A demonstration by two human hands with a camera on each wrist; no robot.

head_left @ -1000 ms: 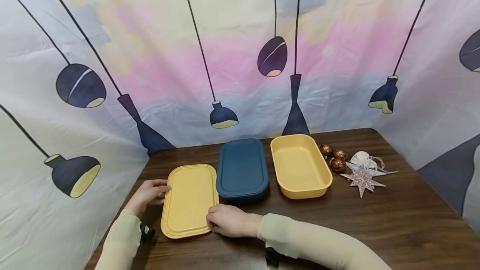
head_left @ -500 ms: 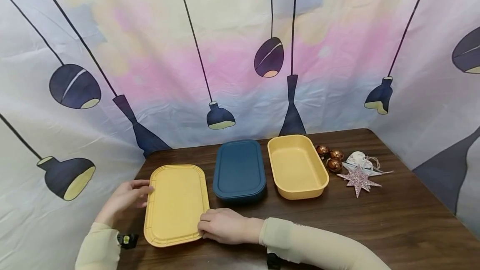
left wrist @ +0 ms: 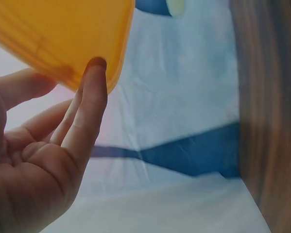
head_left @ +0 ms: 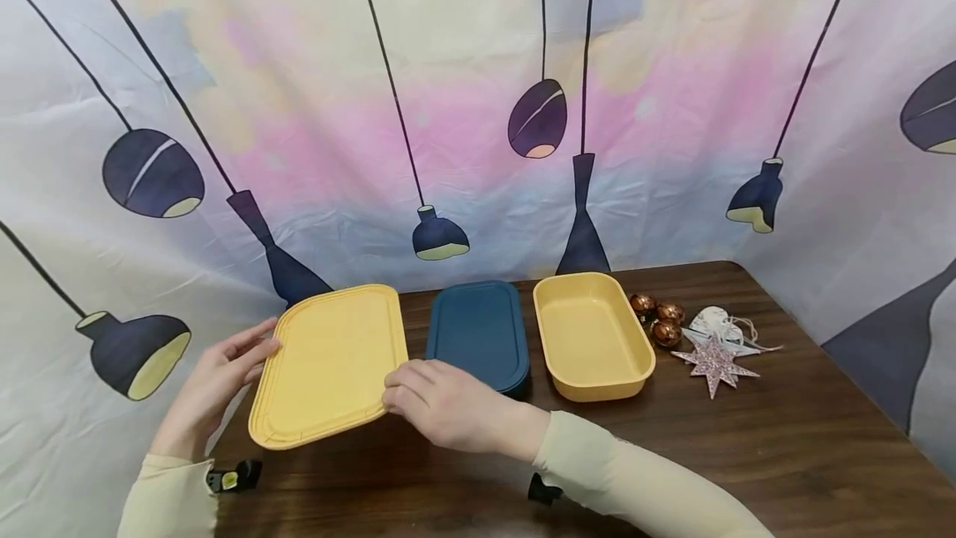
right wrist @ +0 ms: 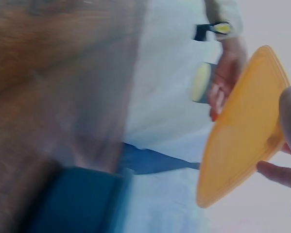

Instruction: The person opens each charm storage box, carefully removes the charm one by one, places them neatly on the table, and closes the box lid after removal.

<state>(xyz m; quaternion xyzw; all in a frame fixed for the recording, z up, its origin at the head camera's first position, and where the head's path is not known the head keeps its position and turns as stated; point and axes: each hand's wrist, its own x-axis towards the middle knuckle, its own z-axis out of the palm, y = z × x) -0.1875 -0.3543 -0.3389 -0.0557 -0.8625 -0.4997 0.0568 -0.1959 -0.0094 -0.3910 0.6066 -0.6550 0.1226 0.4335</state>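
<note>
A flat yellow lid [head_left: 332, 364] with rounded corners is held tilted above the table's left side. My left hand [head_left: 227, 372] pinches its left edge, thumb on one face and fingers beneath, as the left wrist view shows with the lid [left wrist: 72, 34] at the fingertips. My right hand [head_left: 459, 405] grips the right edge near the front corner. In the right wrist view the lid's underside [right wrist: 245, 131] shows, with the left hand [right wrist: 228, 75] beyond it. An uncovered yellow box [head_left: 593, 335] stands to the right, past a blue box with a blue lid [head_left: 478, 330].
Several shiny copper balls [head_left: 667, 333] lie beside the yellow box. Right of them are a pink glitter star [head_left: 715, 364] and a white ornament with string [head_left: 717, 324]. A printed cloth [head_left: 478, 106] hangs behind the dark wooden table [head_left: 695, 447].
Both hands have drawn the yellow lid leftward, then raised it off the table and tilted it. The boxes and ornaments stay where they were.
</note>
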